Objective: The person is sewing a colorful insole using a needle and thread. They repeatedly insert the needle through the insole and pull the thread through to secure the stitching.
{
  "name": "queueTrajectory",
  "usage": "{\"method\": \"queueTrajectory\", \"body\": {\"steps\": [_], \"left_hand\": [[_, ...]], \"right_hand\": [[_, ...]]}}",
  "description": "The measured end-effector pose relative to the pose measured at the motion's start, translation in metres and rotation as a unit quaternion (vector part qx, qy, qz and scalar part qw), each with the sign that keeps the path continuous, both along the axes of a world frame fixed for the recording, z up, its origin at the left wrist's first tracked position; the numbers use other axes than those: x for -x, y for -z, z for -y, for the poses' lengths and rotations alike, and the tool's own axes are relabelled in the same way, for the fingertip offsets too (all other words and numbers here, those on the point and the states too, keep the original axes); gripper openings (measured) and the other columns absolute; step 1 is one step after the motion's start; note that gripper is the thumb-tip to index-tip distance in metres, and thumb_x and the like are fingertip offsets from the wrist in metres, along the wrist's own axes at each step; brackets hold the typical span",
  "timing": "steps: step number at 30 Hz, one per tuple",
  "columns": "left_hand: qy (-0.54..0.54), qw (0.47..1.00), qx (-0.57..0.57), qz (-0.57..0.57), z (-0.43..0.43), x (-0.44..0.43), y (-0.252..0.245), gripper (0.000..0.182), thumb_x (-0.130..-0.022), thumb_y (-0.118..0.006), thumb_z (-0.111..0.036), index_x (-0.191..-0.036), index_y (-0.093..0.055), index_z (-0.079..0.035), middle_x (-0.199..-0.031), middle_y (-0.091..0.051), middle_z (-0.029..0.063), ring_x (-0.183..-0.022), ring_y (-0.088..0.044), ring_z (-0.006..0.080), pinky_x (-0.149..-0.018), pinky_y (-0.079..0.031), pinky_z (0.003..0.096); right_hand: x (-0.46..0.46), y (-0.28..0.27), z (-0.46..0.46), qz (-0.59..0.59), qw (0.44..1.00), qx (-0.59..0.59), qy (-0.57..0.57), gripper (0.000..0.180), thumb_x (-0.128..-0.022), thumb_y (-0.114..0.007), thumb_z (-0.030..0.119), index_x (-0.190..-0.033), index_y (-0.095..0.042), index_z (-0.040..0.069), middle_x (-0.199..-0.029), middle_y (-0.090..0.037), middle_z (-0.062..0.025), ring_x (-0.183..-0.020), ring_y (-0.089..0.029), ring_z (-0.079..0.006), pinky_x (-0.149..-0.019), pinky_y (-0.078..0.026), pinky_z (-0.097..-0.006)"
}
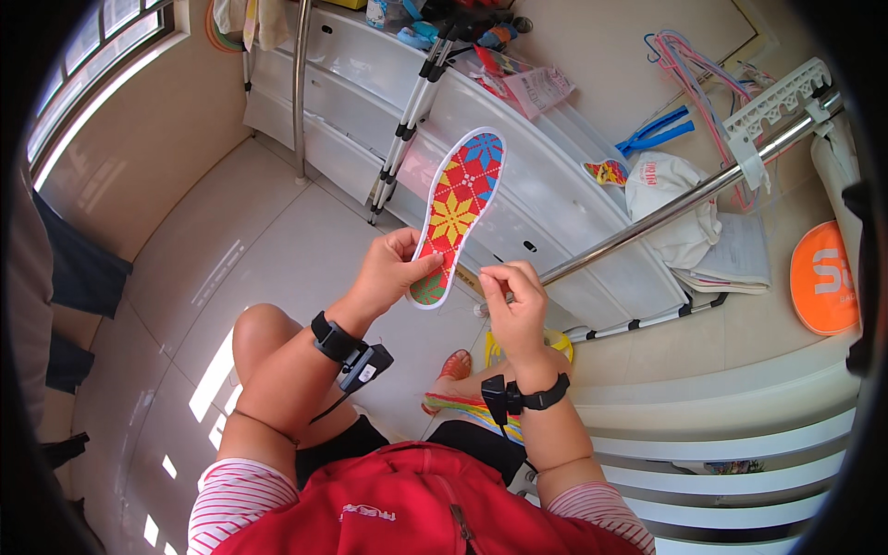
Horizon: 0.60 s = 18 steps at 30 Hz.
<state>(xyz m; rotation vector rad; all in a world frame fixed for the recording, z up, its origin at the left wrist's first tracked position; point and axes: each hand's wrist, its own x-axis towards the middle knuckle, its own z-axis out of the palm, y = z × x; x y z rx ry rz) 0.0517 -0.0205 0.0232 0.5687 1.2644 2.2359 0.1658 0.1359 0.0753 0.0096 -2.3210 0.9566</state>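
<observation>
My left hand grips a cross-stitch shoe insole near its narrower lower end, thumb on the patterned face. The insole is white-edged, with yellow, blue and green star shapes on red. Just right of it, my right hand is raised with thumb and forefinger pinched together; whatever lies between the fingertips is too small to tell. Faint thread seems to hang between the hands. Skeins of multicoloured thread lie across my leg below the right wrist.
White plastic drawers stand ahead, with a second patterned insole and a white cloth bag on top. A metal pole slants at the right, above a white slatted frame. Yellow slippers are on the floor.
</observation>
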Motion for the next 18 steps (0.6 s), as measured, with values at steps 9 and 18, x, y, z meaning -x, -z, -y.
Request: {"method": "queueTrajectory", "body": {"steps": [9,18], "left_hand": [[0.008,0.999,0.027,-0.014,-0.003,-0.001,0.002,0.018,-0.084,-0.068,-0.006,-0.090,-0.052,0.000,-0.086,-0.065,0.0078,-0.075,-0.063,0.0090,-0.065,-0.052,0.0230],[-0.010,0.999,0.011,-0.033,-0.008,-0.004,0.007,0.017,-0.084,-0.068,-0.007,-0.088,-0.053,0.001,-0.081,-0.065,0.0063,-0.073,-0.061,0.0075,-0.060,-0.050,0.0223]], "right_hand": [[0.025,0.002,0.022,0.009,1.000,0.012,-0.027,0.007,-0.082,-0.064,-0.001,-0.089,-0.066,-0.001,-0.076,-0.055,-0.0043,-0.060,-0.052,-0.0084,-0.053,-0.042,-0.0220],[0.022,0.005,0.019,0.019,1.000,-0.002,-0.024,0.007,-0.081,-0.064,-0.003,-0.088,-0.066,-0.001,-0.075,-0.055,-0.0041,-0.059,-0.052,-0.0084,-0.052,-0.042,-0.0220]]}}
